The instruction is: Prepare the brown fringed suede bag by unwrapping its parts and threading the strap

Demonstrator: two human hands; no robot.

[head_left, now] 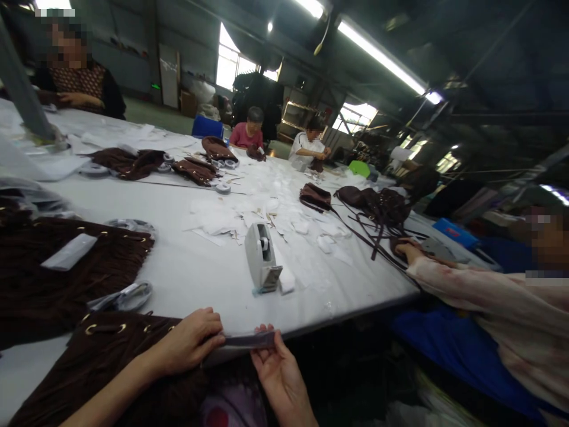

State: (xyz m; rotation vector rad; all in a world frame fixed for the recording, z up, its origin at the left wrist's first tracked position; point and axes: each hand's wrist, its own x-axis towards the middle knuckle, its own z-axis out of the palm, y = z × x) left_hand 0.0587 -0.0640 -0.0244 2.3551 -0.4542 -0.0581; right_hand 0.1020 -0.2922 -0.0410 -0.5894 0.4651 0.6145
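A flat grey strip [249, 340] stretches between my two hands at the table's near edge. At its left end my left hand [195, 339] is closed on it, the fingers bent and partly hiding that end. My right hand [278, 367] pinches the other end between thumb and fingers, palm turned up. Beneath my left forearm lies a dark brown, soft fabric piece [133, 344] with gold eyelets and a gathered top. Just beyond my hands a grey tape dispenser [262, 261] stands on the white table.
Another brown eyeleted piece [40, 290] lies left, with a white packet [70, 252] on it. Paper scraps [217, 216] litter the white table [178, 267]. Brown bags [195, 169] and straps [355, 228] lie farther off. A co-worker's arm [448, 284] reaches in from the right; several people sit around.
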